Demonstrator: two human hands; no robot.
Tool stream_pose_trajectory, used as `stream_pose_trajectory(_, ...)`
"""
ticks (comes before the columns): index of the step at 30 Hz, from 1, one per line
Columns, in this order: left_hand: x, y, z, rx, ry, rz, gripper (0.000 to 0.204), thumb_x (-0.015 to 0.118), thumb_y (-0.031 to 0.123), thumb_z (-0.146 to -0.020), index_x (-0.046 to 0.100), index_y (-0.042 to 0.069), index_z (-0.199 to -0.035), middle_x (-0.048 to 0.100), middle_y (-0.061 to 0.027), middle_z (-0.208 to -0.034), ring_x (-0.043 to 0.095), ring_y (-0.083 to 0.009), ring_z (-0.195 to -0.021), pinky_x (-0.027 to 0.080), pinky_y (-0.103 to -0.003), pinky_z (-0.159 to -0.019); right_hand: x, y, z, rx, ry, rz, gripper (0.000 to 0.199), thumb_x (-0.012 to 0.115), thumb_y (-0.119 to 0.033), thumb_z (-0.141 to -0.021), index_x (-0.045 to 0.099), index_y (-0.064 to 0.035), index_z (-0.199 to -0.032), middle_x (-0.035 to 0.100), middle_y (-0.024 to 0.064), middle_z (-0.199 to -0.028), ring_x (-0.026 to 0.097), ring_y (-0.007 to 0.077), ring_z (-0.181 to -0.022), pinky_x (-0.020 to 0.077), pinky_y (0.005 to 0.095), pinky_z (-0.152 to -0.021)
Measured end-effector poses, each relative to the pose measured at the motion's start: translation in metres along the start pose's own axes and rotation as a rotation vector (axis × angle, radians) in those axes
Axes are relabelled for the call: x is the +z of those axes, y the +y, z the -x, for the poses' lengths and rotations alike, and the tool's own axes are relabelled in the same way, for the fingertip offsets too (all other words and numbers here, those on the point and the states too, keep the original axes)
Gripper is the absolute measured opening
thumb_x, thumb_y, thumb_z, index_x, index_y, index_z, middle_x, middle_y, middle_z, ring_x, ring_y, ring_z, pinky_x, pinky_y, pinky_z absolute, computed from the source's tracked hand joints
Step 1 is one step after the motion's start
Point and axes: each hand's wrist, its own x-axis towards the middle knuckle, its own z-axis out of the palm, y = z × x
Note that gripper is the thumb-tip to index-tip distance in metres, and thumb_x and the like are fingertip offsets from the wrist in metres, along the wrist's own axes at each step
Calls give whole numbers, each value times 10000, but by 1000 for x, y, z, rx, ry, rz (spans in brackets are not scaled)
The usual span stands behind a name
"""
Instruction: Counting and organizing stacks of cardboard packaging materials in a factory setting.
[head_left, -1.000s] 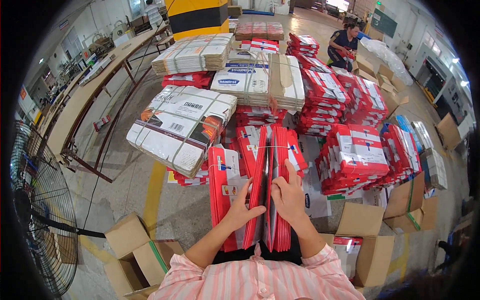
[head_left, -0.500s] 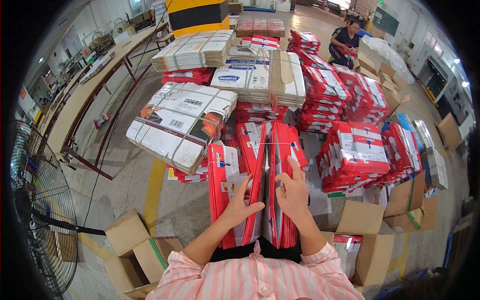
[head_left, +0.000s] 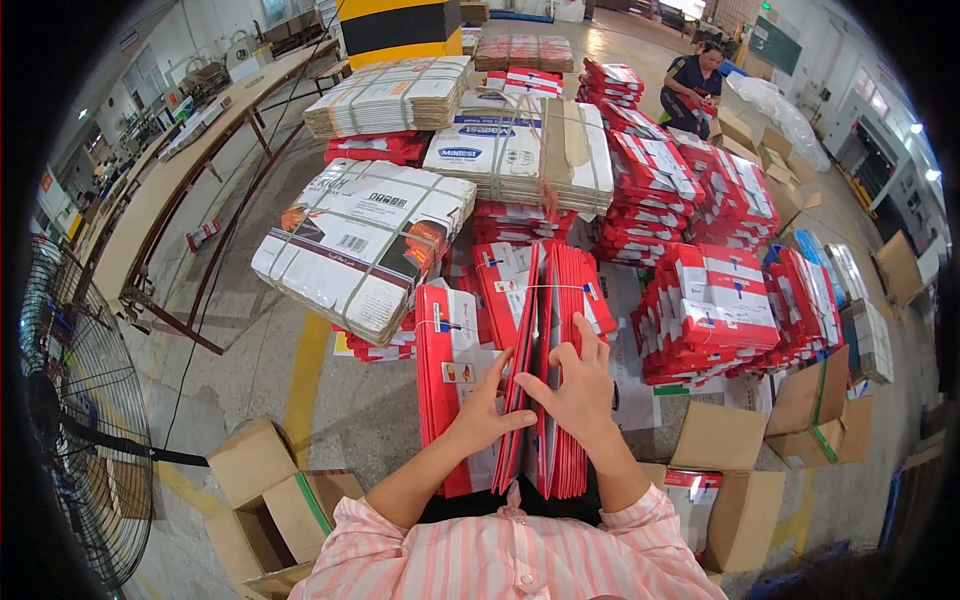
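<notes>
A bundle of flat red-and-white folded sleeves (head_left: 568, 440) stands on edge against my lap, a thin string across its far end. The gap down its middle parts the sleeves into two groups. My left hand (head_left: 484, 415) is closed round the thinner left group, thumb toward the gap. My right hand (head_left: 583, 392) grips the edges of the sleeves; its index finger lies along the right group and its thumb reaches across to the left one. Beside my left hand lies another tied red-and-white bundle (head_left: 435, 375). The fingertips behind the sleeves are hidden.
White strapped carton stacks (head_left: 365, 240) lie ahead, with red bundle stacks (head_left: 715, 300) to the right. Open cardboard boxes (head_left: 285, 520) flank me. A black fan (head_left: 85, 420) and a long table (head_left: 165, 220) stand left. A co-worker (head_left: 692, 88) sits far right.
My right thumb has stretched left across the gap onto the left group's edges. More sleeves now lean apart in the middle. My left hand has shifted slightly to the right.
</notes>
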Motion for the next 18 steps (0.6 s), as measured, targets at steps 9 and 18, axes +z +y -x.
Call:
stream_pose_trajectory(9, -1, -3, 1, -38, 49, -6, 964, 779, 368, -788, 233, 38, -1511, 424, -188, -1364, 475, -256, -1174, 405, -393, -1008, 4, 12, 2, -47, 34, -78, 203, 640, -34, -716, 601, -85, -909, 389, 233, -1421, 453, 473, -1169, 469, 506, -895)
stream_pose_trajectory(18, 0, -1, 1, 11, 51, -52, 836, 710, 312, -864, 247, 45, -1507, 485, -154, -1252, 520, -216, -1073, 432, -363, -954, 4, -2, -2, 5, -24, -4, 299, 743, -180, -700, 552, -60, -896, 377, 239, -1416, 444, 466, -1172, 415, 528, -959)
